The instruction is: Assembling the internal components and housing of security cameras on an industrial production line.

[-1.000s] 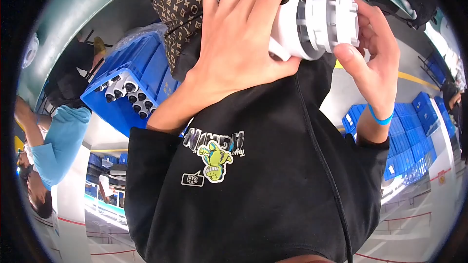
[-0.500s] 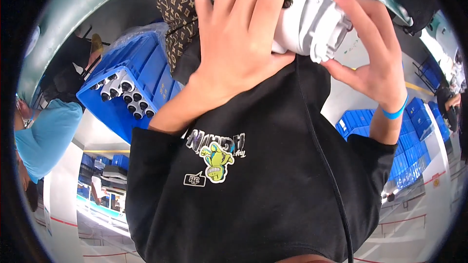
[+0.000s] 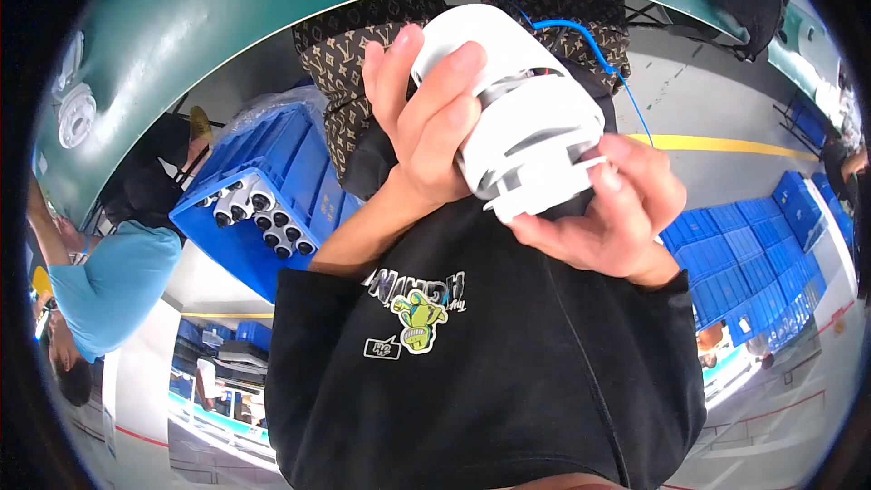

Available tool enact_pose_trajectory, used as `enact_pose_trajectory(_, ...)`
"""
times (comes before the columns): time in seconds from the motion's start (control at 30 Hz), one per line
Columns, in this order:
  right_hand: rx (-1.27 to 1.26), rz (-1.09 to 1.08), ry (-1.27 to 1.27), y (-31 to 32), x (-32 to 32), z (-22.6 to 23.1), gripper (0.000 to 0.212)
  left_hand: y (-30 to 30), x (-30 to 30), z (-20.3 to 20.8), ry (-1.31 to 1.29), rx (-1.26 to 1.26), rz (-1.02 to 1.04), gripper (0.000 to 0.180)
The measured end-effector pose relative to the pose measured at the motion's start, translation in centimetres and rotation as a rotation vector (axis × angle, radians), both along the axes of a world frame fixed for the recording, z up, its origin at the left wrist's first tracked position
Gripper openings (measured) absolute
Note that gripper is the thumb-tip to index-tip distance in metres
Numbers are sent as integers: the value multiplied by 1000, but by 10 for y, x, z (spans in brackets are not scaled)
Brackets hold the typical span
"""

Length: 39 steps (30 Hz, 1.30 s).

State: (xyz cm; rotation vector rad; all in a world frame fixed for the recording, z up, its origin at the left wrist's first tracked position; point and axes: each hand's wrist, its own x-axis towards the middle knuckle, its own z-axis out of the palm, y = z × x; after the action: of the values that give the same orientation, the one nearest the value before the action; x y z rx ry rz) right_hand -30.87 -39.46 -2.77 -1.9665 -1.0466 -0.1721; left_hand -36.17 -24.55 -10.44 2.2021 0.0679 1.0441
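A white cylindrical housing (image 3: 531, 122) with a stepped ring and a flat bracket-like end piece (image 3: 544, 186) is tilted in front of my chest. My left hand (image 3: 426, 113) is wrapped round its left side, with fingers bent over the body. At the lower right end, the thumb and fingers of my right hand (image 3: 617, 204) pinch the flat end piece. A gap between two sections of the housing shows a dark inside with a small reddish detail. My palms and the housing's underside are hidden.
A green table (image 3: 227, 9) curves across the top, with a white round part (image 3: 77, 115) at its left. A blue crate (image 3: 227, 236) holds several white tubes with black ends. A blue cord (image 3: 581, 29) hangs near patterned fabric (image 3: 340, 54). Another person's blue sleeve (image 3: 122, 281) is at left.
The housing has come down from the upper edge toward my chest and turned. My right hand, earlier spread around its end, now pinches the flat end piece. More of the table shows.
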Motion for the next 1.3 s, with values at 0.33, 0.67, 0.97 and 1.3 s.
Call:
enact_pose_trajectory(0.33,266,69,-110,3,7,-12,40,-6,7,17,-150,17,87,49)
enact_pose_trajectory(0.67,463,190,876,9,-10,-37,108,-8,-5,6,-100,-42,-128,40)
enact_pose_trajectory(0.97,353,236,680,4,9,-42,87,27,-13,27,347,-546,-589,113)
enact_pose_trajectory(1.3,365,247,850,7,7,-30,113,33,-5,22,216,-571,-724,128)
